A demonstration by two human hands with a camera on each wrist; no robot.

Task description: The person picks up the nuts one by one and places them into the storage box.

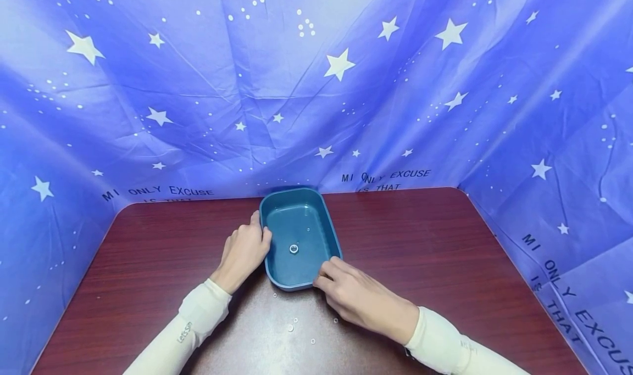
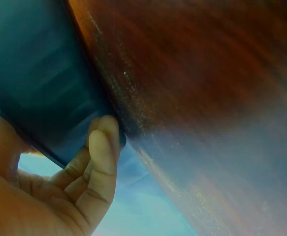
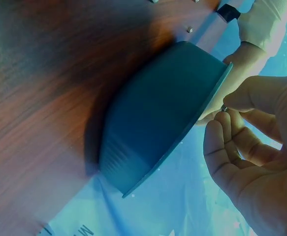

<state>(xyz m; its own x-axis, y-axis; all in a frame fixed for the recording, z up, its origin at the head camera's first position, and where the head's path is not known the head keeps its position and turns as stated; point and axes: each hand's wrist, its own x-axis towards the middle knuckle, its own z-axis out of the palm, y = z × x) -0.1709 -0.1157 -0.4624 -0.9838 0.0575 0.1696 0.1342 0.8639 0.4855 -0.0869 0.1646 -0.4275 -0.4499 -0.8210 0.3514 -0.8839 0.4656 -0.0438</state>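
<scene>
A blue-green rectangular plastic tub [image 1: 287, 280] stands on the table. My left hand [image 1: 243, 252] holds its left wall, the thumb at the rim and the fingers against the outer side, as the left wrist view shows. My right hand [image 1: 352, 297] is by the tub's near right corner. Between its thumb and index finger it pinches a tiny shiny metal piece [image 3: 224, 107], whose exact kind is too small to tell. Inside the tub lie a silvery ring-shaped piece [image 1: 294, 249] and a much smaller ring [image 1: 309, 230].
Several small rings [image 1: 313, 341] and a slightly larger pale round piece [image 1: 290, 328] lie scattered on the dark red wooden table [image 1: 405, 238] in front of the tub. A blue star-patterned cloth [image 1: 277, 89] hangs behind and at both sides.
</scene>
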